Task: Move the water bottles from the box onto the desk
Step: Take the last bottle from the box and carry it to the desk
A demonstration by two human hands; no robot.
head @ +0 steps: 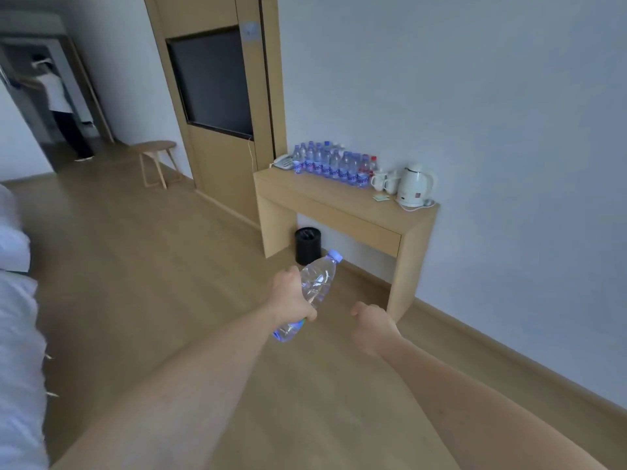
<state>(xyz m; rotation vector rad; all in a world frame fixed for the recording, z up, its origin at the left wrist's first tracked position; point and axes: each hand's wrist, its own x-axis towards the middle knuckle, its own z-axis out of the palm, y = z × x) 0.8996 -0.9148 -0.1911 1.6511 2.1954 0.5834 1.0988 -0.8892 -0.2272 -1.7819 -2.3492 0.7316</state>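
Note:
My left hand (291,296) grips a clear water bottle (317,283) with a blue cap, held tilted with the cap pointing up toward the desk. Beside it, my right hand (373,325) has its fingers curled and holds nothing. The wooden desk (322,198) stands against the wall ahead. Several water bottles (334,164) with blue labels are lined up along its back left part. The box is out of view.
On the desk sit a white phone (283,161), two white cups (383,181) and a white kettle (415,184). A black bin (307,245) stands under the desk. A wooden stool (157,161) is at the left; white bedding (17,300) fills the left edge. A person stands far left.

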